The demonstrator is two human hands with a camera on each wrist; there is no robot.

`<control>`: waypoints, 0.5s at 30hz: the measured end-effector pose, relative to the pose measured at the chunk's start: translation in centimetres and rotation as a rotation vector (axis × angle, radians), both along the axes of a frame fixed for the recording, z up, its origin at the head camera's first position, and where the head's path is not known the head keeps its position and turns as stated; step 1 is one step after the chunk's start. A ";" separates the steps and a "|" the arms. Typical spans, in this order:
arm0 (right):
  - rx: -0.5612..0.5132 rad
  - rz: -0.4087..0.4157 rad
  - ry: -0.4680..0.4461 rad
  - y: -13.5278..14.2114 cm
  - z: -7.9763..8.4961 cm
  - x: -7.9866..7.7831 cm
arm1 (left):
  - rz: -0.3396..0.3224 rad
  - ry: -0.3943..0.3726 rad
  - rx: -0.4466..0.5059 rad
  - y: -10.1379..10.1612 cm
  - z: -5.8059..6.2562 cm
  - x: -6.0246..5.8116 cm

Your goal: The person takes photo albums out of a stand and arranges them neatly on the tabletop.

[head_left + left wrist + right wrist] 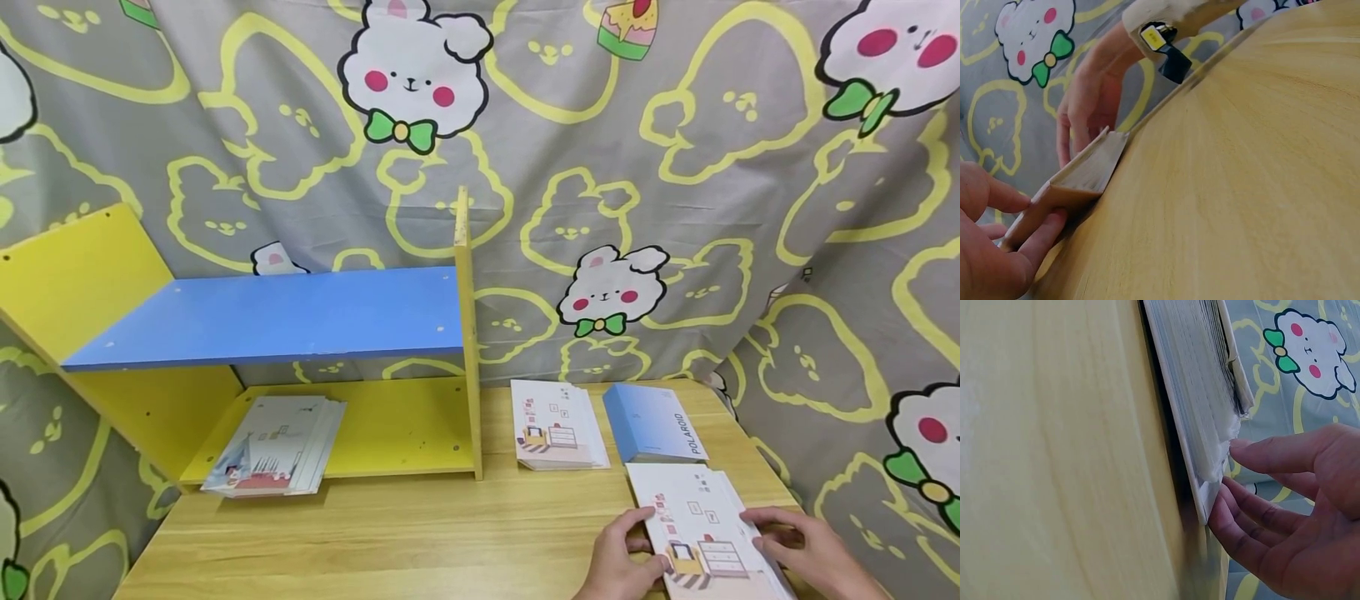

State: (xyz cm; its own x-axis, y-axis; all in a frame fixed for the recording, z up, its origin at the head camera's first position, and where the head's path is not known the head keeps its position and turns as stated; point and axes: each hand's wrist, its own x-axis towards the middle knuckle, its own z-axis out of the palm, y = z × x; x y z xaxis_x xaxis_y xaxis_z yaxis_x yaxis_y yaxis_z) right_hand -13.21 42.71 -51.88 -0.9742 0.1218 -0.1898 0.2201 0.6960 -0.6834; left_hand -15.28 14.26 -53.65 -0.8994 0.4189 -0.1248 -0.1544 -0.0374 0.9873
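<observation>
The left hand (622, 554) grips the left edge of a white book (705, 525), thumb and fingers at its spine; the right hand (813, 550) pinches its right edge, by the pages. The book, its cover showing a yellow armchair, is at the worktop's (375, 542) right front; whether its underside touches the wood is unclear. Just beyond it lies a blue book (660, 421) marked POLAROID, with a matching armchair book (558, 425) left of that. Farther left stands a yellow-and-blue shelf (467, 350), a pale book (277, 442) overhanging its lower board. Patterned grey cloth (517, 142) hangs behind.
</observation>
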 end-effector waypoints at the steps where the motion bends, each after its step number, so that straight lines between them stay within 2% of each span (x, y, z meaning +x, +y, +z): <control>1: 0.002 -0.001 0.001 0.0 0.0 0.0 | 0.000 -0.004 0.003 0.0 0.0 0.0; 15: 0.042 0.011 -0.015 0.1 -0.1 0.1 | 0.002 -0.040 0.011 0.1 0.2 0.1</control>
